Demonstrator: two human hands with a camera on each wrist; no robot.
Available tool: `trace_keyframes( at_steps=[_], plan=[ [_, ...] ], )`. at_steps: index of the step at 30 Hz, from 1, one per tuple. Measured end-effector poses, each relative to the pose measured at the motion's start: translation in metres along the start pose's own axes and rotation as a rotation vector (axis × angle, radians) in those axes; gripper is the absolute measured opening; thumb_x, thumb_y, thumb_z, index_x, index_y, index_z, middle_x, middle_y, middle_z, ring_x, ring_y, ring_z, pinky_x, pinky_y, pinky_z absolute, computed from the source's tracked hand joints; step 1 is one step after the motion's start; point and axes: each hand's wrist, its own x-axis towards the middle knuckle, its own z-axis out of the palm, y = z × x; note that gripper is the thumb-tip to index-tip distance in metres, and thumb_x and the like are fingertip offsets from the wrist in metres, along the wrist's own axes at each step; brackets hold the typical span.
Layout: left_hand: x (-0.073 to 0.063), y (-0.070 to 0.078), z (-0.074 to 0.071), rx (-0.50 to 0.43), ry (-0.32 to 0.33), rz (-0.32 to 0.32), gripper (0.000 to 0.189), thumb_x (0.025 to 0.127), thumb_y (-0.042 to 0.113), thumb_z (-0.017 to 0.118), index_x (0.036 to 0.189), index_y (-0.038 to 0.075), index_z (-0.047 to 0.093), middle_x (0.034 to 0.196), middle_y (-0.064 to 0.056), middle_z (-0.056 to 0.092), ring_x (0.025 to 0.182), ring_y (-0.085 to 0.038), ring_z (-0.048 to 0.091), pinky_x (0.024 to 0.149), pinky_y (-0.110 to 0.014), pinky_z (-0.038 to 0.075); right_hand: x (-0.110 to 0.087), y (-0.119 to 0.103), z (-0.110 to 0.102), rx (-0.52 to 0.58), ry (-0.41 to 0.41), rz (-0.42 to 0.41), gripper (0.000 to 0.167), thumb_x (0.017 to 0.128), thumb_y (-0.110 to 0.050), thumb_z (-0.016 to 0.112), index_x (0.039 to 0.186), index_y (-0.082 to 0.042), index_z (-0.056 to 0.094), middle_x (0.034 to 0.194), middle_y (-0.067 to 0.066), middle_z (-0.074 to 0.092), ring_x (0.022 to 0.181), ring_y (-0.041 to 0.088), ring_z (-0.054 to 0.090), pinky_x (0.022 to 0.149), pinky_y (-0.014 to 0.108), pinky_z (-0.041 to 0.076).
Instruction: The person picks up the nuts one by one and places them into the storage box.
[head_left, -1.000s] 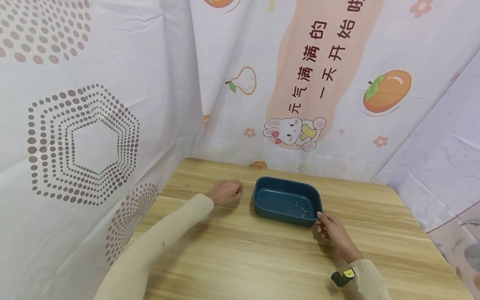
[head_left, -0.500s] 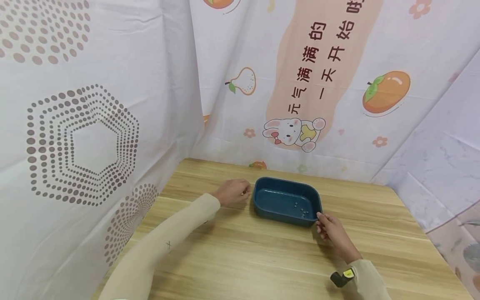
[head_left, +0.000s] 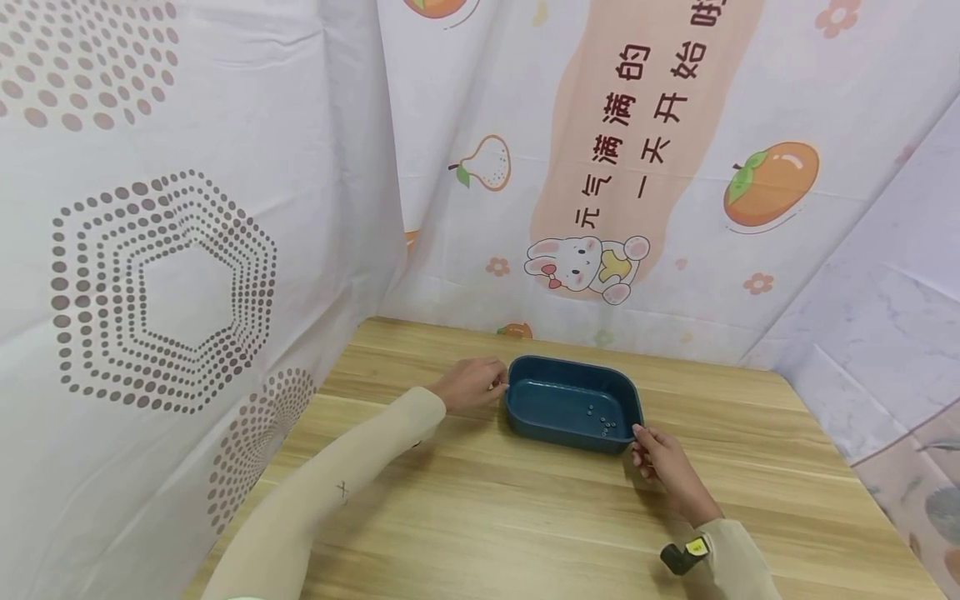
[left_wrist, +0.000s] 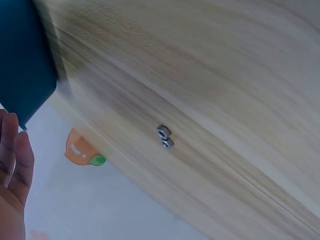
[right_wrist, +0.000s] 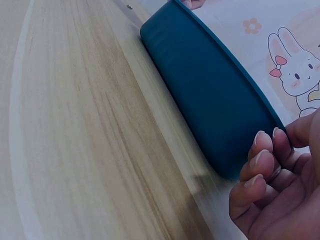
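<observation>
A dark blue plastic box [head_left: 573, 437] with rounded corners and an open top sits on the table. My right hand [head_left: 670, 471] pinches its near right corner; in the right wrist view the thumb and index finger meet at the rim, the other fingers curled below. At the opposite end, my left hand [head_left: 471, 383] has its fingertips at the left rim, thumb and finger about the edge. Several small metal nuts [head_left: 606, 423] lie inside the box, toward the right. Two hex nuts [left_wrist: 164, 136] lie close together on the wood in the left wrist view, hidden from the head view.
The wooden table [head_left: 480, 517] ends at a printed cloth [head_left: 457, 275] hanging behind the box. Another cloth [head_left: 360, 208] with dot patterns hangs along the left side. A black device with a yellow label [head_left: 684, 556] is on the right wrist.
My left hand has moved right, from beside the box to its left rim. The right hand has stayed on the corner, and the box has not visibly shifted.
</observation>
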Motion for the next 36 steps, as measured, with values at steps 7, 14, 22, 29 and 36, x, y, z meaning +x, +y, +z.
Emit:
trace_keyframes(
  at_steps=[7,14,22,29,36],
  plan=[
    [0.0033,0.0041,0.0011,0.017,-0.004,0.014,0.010,0.102,0.025,0.067,0.102,0.016,0.070,0.098,0.006,0.066,0.084,-0.003,0.062,0.072,-0.018,0.051,-0.0010,0.0013,0.0009,-0.023,0.003,-0.029,0.048,0.112,-0.042,0.041,0.097,0.001,0.054,0.074,0.002,0.054,0.060,0.013,0.046,0.054,0.026,0.041],
    [0.0038,0.0059,0.0016,0.018,-0.003,0.020,0.010,0.102,0.025,0.067,0.102,0.016,0.070,0.097,0.006,0.065,0.081,-0.003,0.060,0.070,-0.019,0.051,-0.0021,0.0012,0.0026,-0.011,0.019,-0.033,0.048,0.112,-0.043,0.041,0.096,0.002,0.053,0.073,0.003,0.053,0.059,0.013,0.045,0.054,0.025,0.040],
    [0.0041,0.0077,-0.0002,-0.005,-0.005,0.020,0.008,0.101,0.023,0.068,0.101,0.016,0.071,0.097,0.006,0.065,0.081,-0.003,0.060,0.069,-0.018,0.050,-0.0024,0.0013,0.0022,-0.006,0.022,-0.031,0.047,0.112,-0.042,0.041,0.096,0.001,0.052,0.074,0.003,0.053,0.060,0.013,0.045,0.054,0.025,0.040],
    [0.0046,0.0083,-0.0005,-0.007,-0.010,0.034,0.008,0.101,0.022,0.069,0.101,0.015,0.072,0.096,0.005,0.066,0.081,-0.003,0.060,0.070,-0.018,0.051,-0.0045,-0.0005,0.0020,-0.013,0.003,-0.034,0.050,0.111,-0.044,0.041,0.097,0.002,0.053,0.073,0.002,0.054,0.060,0.012,0.046,0.054,0.025,0.041],
    [0.0051,0.0079,0.0005,0.004,-0.005,0.053,0.010,0.101,0.023,0.068,0.101,0.015,0.074,0.096,0.005,0.066,0.080,-0.003,0.060,0.070,-0.017,0.050,-0.0037,-0.0007,0.0024,-0.015,0.010,-0.022,0.048,0.112,-0.042,0.040,0.098,0.002,0.052,0.074,0.003,0.053,0.060,0.013,0.045,0.054,0.025,0.040]
  ],
)
